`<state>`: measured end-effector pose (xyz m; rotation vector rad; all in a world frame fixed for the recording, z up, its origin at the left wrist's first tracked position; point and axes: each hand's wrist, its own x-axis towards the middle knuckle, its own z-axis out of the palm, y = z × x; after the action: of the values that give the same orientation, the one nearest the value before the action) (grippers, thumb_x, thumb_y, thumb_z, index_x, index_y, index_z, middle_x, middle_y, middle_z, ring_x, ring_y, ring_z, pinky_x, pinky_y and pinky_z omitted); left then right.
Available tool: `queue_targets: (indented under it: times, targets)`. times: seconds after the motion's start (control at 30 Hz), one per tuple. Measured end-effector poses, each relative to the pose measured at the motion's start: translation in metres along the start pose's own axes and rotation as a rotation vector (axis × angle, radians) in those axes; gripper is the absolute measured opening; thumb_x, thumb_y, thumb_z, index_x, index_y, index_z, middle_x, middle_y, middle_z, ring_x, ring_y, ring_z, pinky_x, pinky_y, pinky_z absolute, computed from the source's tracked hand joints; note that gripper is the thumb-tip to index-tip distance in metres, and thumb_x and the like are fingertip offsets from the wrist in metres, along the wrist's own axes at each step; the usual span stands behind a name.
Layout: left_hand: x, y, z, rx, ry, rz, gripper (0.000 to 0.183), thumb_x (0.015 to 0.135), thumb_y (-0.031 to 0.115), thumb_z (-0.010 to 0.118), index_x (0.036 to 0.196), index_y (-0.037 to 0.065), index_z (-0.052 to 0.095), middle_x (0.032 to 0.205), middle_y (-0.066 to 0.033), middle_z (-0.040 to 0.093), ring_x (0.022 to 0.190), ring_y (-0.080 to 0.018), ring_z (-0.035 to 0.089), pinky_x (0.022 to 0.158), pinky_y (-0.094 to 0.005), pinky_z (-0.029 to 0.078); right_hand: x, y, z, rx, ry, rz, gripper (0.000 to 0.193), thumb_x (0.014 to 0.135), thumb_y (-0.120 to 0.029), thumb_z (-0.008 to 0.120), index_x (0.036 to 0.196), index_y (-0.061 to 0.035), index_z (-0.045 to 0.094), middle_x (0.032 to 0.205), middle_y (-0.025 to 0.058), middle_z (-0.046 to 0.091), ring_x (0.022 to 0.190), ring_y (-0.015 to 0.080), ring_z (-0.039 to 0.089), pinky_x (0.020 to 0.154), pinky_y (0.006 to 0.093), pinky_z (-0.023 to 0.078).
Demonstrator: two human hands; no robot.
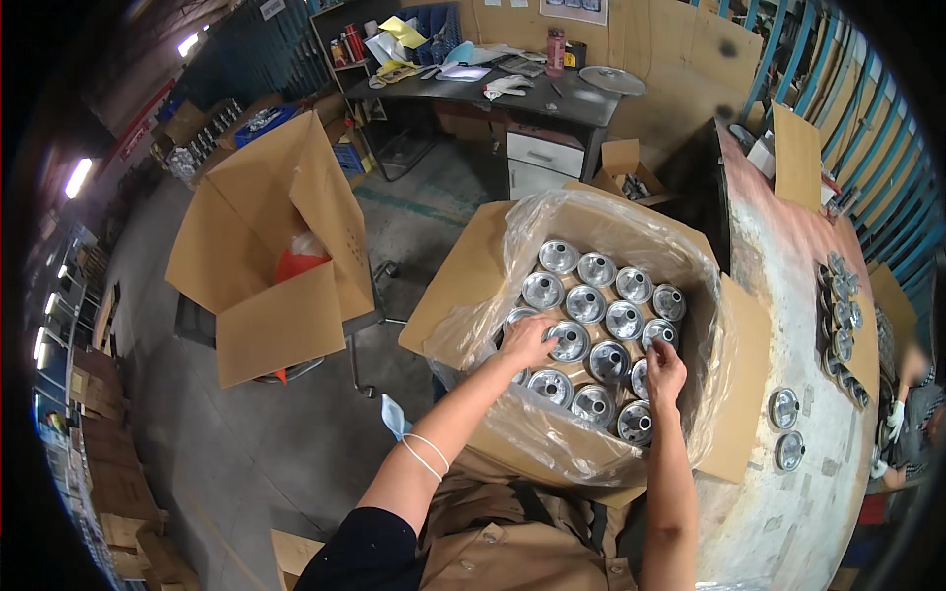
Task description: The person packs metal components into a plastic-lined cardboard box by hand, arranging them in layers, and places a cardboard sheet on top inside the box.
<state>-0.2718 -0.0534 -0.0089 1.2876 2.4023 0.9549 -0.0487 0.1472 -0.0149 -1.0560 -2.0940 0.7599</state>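
Round silvery metal parts, each with a dark central hole, stand in rows inside a cardboard box lined with clear plastic film. My left hand is over the left side of the layer, its curled fingers at the rim of one metal part. On the right side, my right hand is closed, its fingertips pinched at the near edge of another part. The parts beneath both hands are partly hidden.
An open carton sits on a wheeled chair at left. At right, a worn worktable bears two loose metal parts and a row of others. Behind stands a cluttered desk. A co-worker's gloved hand shows at far right.
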Motion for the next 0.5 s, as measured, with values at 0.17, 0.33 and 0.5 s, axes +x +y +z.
queue_targets:
  times: [0.17, 0.33, 0.5]
  targets:
    - [0.005, -0.004, -0.001, 0.005, 0.028, -0.108, 0.031, 0.083, 0.025, 0.070, 0.110, 0.010, 0.071, 0.117, -0.0125, 0.067, 0.113, -0.0328, 0.061, 0.095, -0.0434, 0.049, -0.003, 0.008, 0.000, -0.114, -0.066, 0.038, 0.019, 0.087, -0.022, 0.066, 0.098, -0.0100, 0.074, 0.080, 0.0163, 0.072, 0.076, 0.0337, 0.071, 0.071, 0.0413, 0.054]
    - [0.004, -0.001, -0.005, 0.124, 0.030, -0.184, 0.026, 0.083, 0.026, 0.070, 0.107, 0.017, 0.072, 0.116, -0.0091, 0.064, 0.111, -0.0310, 0.061, 0.095, -0.0433, 0.049, -0.007, 0.002, 0.009, -0.147, -0.130, -0.044, 0.015, 0.086, -0.022, 0.065, 0.092, -0.0116, 0.074, 0.080, 0.0176, 0.071, 0.075, 0.0368, 0.069, 0.069, 0.0448, 0.053]
    - [0.005, 0.002, -0.008, 0.116, 0.020, -0.190, 0.027, 0.083, 0.023, 0.071, 0.109, 0.015, 0.070, 0.120, -0.0106, 0.057, 0.109, -0.0329, 0.061, 0.092, -0.0459, 0.050, -0.007, 0.001, 0.011, -0.165, -0.164, -0.014, 0.020, 0.082, -0.019, 0.066, 0.095, -0.0084, 0.075, 0.083, 0.0181, 0.072, 0.078, 0.0326, 0.071, 0.074, 0.0398, 0.054]
